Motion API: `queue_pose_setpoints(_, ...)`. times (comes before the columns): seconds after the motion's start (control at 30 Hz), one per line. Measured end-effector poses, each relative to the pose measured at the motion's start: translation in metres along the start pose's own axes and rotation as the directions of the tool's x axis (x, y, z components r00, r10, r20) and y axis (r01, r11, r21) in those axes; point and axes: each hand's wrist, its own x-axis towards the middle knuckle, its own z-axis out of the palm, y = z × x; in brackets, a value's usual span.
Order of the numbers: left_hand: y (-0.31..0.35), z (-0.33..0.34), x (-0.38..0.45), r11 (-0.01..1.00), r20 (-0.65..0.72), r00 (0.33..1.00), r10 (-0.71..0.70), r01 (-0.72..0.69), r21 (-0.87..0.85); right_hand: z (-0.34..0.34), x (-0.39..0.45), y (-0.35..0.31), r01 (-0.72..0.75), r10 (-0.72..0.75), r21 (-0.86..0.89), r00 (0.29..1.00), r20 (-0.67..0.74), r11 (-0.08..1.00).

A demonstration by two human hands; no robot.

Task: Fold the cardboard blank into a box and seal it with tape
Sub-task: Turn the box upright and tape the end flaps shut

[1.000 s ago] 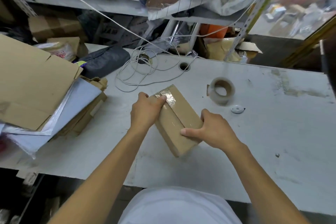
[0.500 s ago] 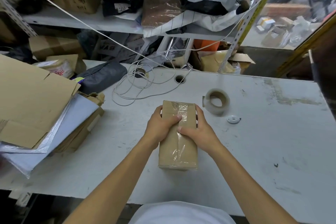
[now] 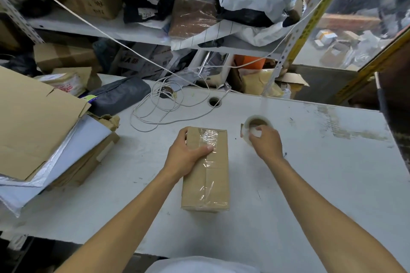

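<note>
A closed brown cardboard box [image 3: 216, 184] lies lengthwise on the white table [image 3: 321, 184], with clear tape running along its top seam. My left hand [image 3: 186, 157] grips the box's far left side, the thumb pressed on the taped top. My right hand [image 3: 266, 144] is off the box, to its right, with fingers curled onto the near rim of the clear tape roll [image 3: 257, 122]. A small white bit shows at the fingertips; what it is I cannot tell.
Flat cardboard sheets and white mailers [image 3: 44, 131] are stacked at the table's left. A coiled white cable [image 3: 159, 106] and a cable hole [image 3: 214, 101] lie behind the box. Cluttered shelves stand at the back. Bare table stretches to the right.
The box turned from a diagonal to lying straight. My right hand left the box top and moved right onto the tape roll. My left hand stays on the box.
</note>
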Motion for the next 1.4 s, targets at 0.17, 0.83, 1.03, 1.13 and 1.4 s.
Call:
queue_pose_setpoints(0.17, -0.005, 0.001, 0.006, 1.000, 0.001, 1.000, 0.009, -0.009, 0.012, 0.001, 0.038, 0.015, 0.132, -0.067, -0.343, 0.979, 0.195, 0.930)
queue_pose_setpoints(0.83, 0.081, 0.008, 0.028, 0.636, 0.325, 0.842, 0.431, -0.539, 0.552, -0.072, -0.024, -0.078, 0.704, -0.650, -0.298, 0.710, 0.272, 0.644)
queue_pose_setpoints(1.03, 0.083, -0.006, 0.022, 0.923, 0.388, 0.873, 0.295, -0.366, 0.122, -0.097, -0.036, -0.077, 0.693, -0.698, 0.112, 0.716, 0.004, 0.712)
queue_pose_setpoints(1.13, 0.075, -0.015, 0.013, 0.963, 0.456, 0.849, 0.268, -0.222, -0.152, -0.114, -0.033, -0.069, 0.443, -0.514, 0.501, 0.858, 0.002, 0.743)
queue_pose_setpoints(1.4, 0.070, -0.028, 0.000, 0.890, 0.619, 0.724, 0.305, 0.014, -0.456, -0.109, -0.037, -0.070, 0.278, -0.588, 0.661, 0.750, 0.304, 0.697)
